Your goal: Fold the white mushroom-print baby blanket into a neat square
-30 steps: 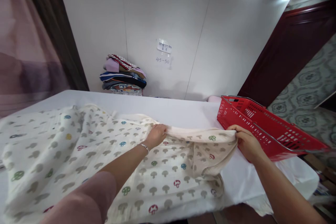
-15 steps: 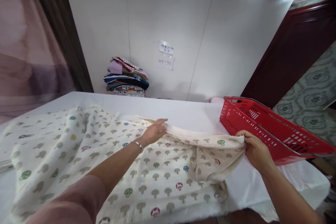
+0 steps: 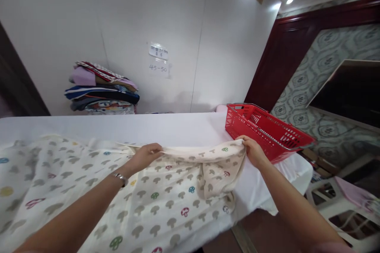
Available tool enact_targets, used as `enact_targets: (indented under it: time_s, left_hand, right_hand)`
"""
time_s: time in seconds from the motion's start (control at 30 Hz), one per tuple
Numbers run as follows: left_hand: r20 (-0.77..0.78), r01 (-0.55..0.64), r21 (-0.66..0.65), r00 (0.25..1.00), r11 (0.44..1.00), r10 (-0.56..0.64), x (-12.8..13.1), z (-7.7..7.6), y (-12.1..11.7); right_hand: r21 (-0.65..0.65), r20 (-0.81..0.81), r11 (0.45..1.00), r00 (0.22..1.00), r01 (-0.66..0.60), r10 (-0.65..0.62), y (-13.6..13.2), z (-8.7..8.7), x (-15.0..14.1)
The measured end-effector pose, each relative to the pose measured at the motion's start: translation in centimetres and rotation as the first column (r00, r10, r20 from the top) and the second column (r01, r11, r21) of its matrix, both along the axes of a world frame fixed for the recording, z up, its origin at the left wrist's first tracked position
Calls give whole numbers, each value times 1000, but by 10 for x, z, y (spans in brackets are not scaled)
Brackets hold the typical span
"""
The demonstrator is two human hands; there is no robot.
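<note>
A cream cloth with a mushroom print point(image 3: 169, 205) spreads over the white table, mostly flat, with creases at the left and a loose fold at the right. My left hand point(image 3: 145, 156) pinches the cloth's far edge near its middle. At the right end, my right hand point(image 3: 252, 151) grips the corner between thumb and fingers and holds it slightly raised. The edge between my two hands is drawn fairly straight. Below my right hand the side of the cloth sags into folds.
A red plastic basket point(image 3: 247, 128) with metal handles stands behind my right hand. Folded clothes point(image 3: 102, 89) are stacked against the wall at the back left. Paper labels point(image 3: 158, 59) are taped to the wall. The white tabletop point(image 3: 181, 128) ends at the right, near a white plastic chair point(image 3: 341, 209).
My view has swung to the right, so the scene sits further left. My left hand's fingers, stretched before, have closed on the cloth's edge. My right hand still grips the corner.
</note>
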State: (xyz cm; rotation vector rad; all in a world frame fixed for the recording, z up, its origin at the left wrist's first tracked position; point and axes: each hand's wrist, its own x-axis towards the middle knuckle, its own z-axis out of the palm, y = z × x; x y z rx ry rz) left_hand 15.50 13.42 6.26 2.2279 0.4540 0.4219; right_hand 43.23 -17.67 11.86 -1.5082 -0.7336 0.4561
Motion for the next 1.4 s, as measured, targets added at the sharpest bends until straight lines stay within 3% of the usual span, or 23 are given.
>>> enact_targets:
  time_s: [0.17,0.5,0.57,0.67,0.73,0.8,0.9,1.03,1.23,1.4]
  left_hand:
    - [-17,-94,-87,996,992,93,-16,16,-7]
    - [-40,-245,-3,969,970,245,-25,20,-6]
    - [17,-223,30,975,974,222,-32,27,-14]
    - [91,-103,105,991,989,94,-42,40,-29]
    - [70,-41,163,997,986,29,-45,48,-38]
    - [49,-39,208,998,977,29,-47,54,-44]
    - [93,-79,258,994,963,56,-49,59,-49]
    - [107,-130,256,989,958,105,-53,60,-55]
    - [134,-107,173,987,979,84,-58,51,-67]
    - [118,-179,151,980,972,162,-60,39,-65]
  right_hand:
    - [8,-30,1000,999,-21,21,-4,-5,3]
    - [-20,-24,998,998,-55,54,-5,0,-8]
    - [10,-26,1000,1000,-10,11,-9,6,0]
    - [69,60,996,996,62,-66,-16,20,18]
    - [17,132,999,990,36,-38,-17,31,27]
    - [-33,185,999,983,-12,18,-17,42,32]
    - [16,202,1000,979,-14,10,-14,54,34]
    - [-87,205,996,978,-26,43,-15,59,34]
    - [-67,198,998,980,-21,34,-22,54,36]
    - [-43,118,998,992,-34,39,-25,53,28]
